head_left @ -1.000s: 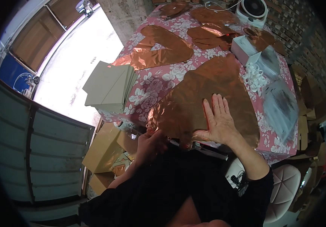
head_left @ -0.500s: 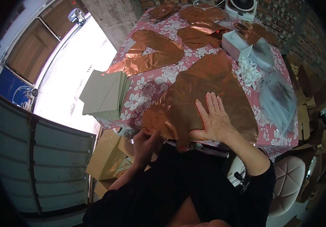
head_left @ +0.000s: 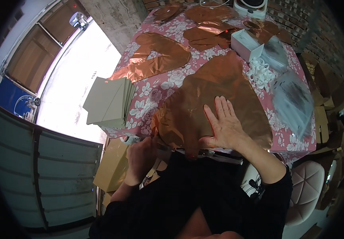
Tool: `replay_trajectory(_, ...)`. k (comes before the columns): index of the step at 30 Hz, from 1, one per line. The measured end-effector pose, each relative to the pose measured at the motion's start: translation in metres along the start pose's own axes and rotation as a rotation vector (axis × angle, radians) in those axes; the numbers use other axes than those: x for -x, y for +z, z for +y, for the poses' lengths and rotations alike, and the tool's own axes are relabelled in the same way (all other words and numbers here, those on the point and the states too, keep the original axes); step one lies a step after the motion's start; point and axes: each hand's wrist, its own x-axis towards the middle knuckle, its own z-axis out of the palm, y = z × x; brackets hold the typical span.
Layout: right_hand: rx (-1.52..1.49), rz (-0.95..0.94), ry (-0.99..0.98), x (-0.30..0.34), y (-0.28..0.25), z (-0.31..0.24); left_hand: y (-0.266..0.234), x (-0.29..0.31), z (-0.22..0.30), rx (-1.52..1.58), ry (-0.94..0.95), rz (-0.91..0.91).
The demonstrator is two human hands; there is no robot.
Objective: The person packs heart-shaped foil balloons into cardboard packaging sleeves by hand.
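A large flat copper-coloured foil balloon (head_left: 223, 83) lies across the near part of the table, its surface lightly creased. On its right half my right hand (head_left: 227, 129) rests flat, fingers stretched out and thumb to the left. At the balloon's near left edge, just over the table's rim, my left hand (head_left: 140, 157) is closed in a pinch. The foil edge runs into those fingers; their tips are partly hidden in shadow.
A pink flowered cloth covers the table (head_left: 148, 95). Around the balloon are stacked grey-green cards (head_left: 108, 101), more copper foil pieces (head_left: 156, 55), a white box (head_left: 247, 46), white ribbon coils (head_left: 260, 73) and clear plastic bags (head_left: 293, 105). A padded chair (head_left: 305, 191) stands right.
My left hand has shifted slightly left and down, turning its back upward, and the balloon's lower left corner has bent with it. My right hand stays flat in place.
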Motion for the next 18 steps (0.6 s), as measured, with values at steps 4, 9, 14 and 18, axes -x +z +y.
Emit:
replay_trajectory(4, 0.004, 0.012, -0.006, 0.0, 0.0, 0.001, -0.006, -0.003, -0.008, 0.057, 0.061, -0.047)
replay_trajectory(9, 0.011, 0.02, 0.0, 0.0, 0.001, 0.0, -0.004, -0.013, -0.023, -0.113, 0.128, -0.15)
replay_trajectory(14, 0.015, 0.009, 0.007, -0.001, 0.001, 0.0, -0.017, -0.048, -0.004, -0.031, 0.095, -0.118)
replay_trajectory(18, 0.008, 0.023, -0.006, 0.0, -0.001, 0.0, 0.006, -0.08, -0.014, 0.132, 0.379, -0.068)
